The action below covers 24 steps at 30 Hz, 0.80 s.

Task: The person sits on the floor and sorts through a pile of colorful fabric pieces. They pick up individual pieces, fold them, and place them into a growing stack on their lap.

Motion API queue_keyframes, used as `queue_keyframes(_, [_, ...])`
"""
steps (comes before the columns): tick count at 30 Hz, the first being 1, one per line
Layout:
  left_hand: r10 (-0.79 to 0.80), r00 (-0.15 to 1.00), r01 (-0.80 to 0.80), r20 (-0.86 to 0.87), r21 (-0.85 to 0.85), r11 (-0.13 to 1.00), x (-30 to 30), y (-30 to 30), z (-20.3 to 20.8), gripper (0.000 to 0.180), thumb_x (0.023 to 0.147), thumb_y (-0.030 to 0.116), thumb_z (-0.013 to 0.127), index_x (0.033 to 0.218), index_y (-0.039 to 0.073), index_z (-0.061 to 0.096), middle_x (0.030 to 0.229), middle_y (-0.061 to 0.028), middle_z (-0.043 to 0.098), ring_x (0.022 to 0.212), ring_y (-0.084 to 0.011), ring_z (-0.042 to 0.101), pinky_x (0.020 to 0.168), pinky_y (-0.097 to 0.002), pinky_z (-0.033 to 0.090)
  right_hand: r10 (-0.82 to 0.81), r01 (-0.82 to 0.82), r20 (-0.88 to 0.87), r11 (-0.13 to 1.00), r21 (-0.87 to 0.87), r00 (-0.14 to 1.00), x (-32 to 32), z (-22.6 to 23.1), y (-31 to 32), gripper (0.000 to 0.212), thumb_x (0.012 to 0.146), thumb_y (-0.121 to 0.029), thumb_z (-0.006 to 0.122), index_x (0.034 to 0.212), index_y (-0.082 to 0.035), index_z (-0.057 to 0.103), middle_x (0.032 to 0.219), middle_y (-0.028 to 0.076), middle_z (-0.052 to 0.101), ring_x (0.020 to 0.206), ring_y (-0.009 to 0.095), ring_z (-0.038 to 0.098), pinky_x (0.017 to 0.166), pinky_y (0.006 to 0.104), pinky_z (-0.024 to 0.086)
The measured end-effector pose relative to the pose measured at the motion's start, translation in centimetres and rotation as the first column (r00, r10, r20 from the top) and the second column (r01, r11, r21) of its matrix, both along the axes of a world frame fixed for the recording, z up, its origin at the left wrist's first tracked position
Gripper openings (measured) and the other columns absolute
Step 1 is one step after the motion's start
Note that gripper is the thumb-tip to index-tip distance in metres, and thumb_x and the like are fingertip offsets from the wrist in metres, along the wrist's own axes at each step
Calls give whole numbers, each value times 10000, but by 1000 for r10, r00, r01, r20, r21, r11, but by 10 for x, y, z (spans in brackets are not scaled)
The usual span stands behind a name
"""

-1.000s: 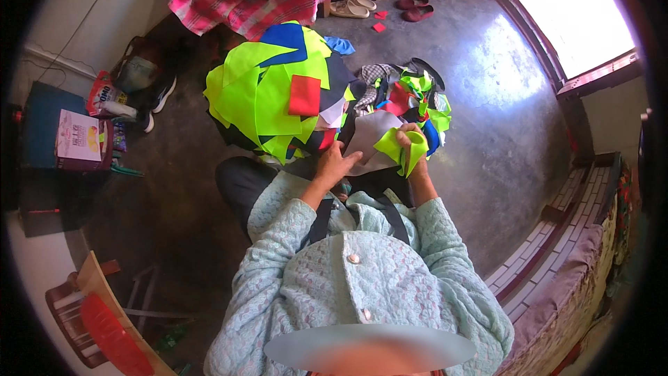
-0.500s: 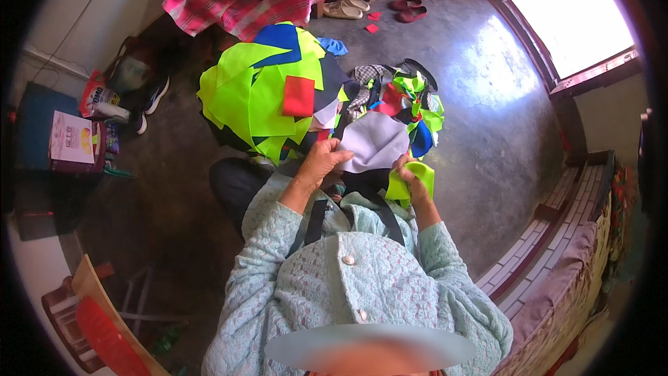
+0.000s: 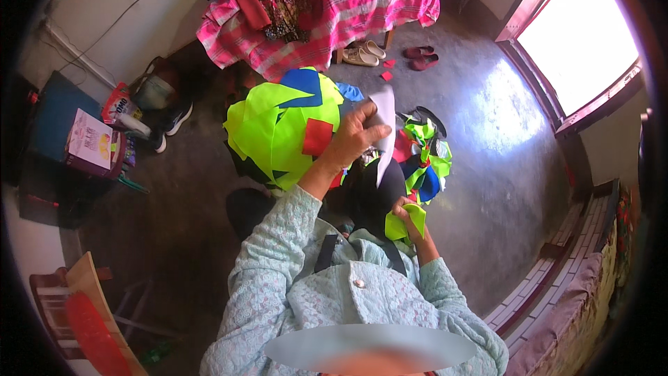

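Observation:
My left hand (image 3: 353, 139) is raised in front of me, with a pale lavender fabric piece (image 3: 385, 122) pinched between thumb and fingers. The piece is turned nearly edge-on. By my right knee, my right hand (image 3: 419, 231) is closed on a small neon yellow-green fabric piece (image 3: 407, 223). Beyond my left hand rises a large heap of fabric pieces (image 3: 261, 132), mostly neon yellow-green. A blue piece (image 3: 303, 87) and a red square (image 3: 318, 137) lie on it. To the right is a smaller tangled pile of scraps (image 3: 433, 160) in green, red, blue and black, partly hidden by the lavender piece.
At the back stands a bed or table with a pink checked cloth (image 3: 348, 10). Beige shoes (image 3: 360, 57) and dark red shoes (image 3: 421, 59) are on the floor near it. A box (image 3: 90, 141) sits at left, a wooden chair (image 3: 52, 299) lower left, a bright opening (image 3: 581, 28) at right.
My left hand has lifted the lavender piece up and away from my right hand, over the scraps. My right hand keeps the yellow-green piece, slightly lower. The view has shifted.

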<state>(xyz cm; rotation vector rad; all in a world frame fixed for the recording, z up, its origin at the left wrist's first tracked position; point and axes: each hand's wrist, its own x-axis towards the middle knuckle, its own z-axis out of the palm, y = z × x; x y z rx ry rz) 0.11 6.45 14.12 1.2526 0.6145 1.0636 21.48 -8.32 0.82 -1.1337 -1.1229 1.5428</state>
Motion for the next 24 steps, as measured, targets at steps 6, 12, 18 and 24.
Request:
queue_keyframes(6, [293, 955, -277, -50, 205, 939, -52, 23, 26, 440, 785, 126, 634, 1200, 23, 527, 1089, -20, 571, 956, -109, 551, 878, -264, 437, -56, 56, 20, 998, -4, 998, -1, -9, 1, 294, 823, -352, 688, 766, -97, 553, 674, -43, 506, 598, 58, 458, 528, 221, 361])
queue_keyframes(12, [670, 734, -677, -111, -30, 736, -107, 13, -62, 255, 782, 103, 645, 1004, -16, 607, 953, -39, 598, 867, -128, 543, 803, -276, 437, -47, 46, -24, 998, -42, 999, -2, -10, 1, 283, 825, -327, 696, 777, -86, 556, 670, -32, 521, 587, 62, 471, 516, 226, 369])
queue_keyframes(18, [742, 667, -736, -66, -210, 643, -130, 12, -112, 158, 797, 97, 656, 906, 6, 587, 872, -37, 602, 773, -112, 540, 695, -268, 461, -40, 39, -20, 998, -53, 999, -2, -9, 1, 285, 832, -325, 690, 780, -79, 557, 683, -22, 530, 599, 72, 484, 529, 229, 389])
queue_keyframes(24, [658, 753, -642, -30, -255, 723, -127, 9, -74, 208, 819, 88, 607, 1004, 30, 534, 890, -70, 614, 655, -170, 622, 426, -270, 514, -59, 60, 12, 997, -39, 998, -3, -6, 1, 284, 847, -329, 668, 776, -79, 556, 683, -30, 523, 607, 65, 478, 538, 228, 386])
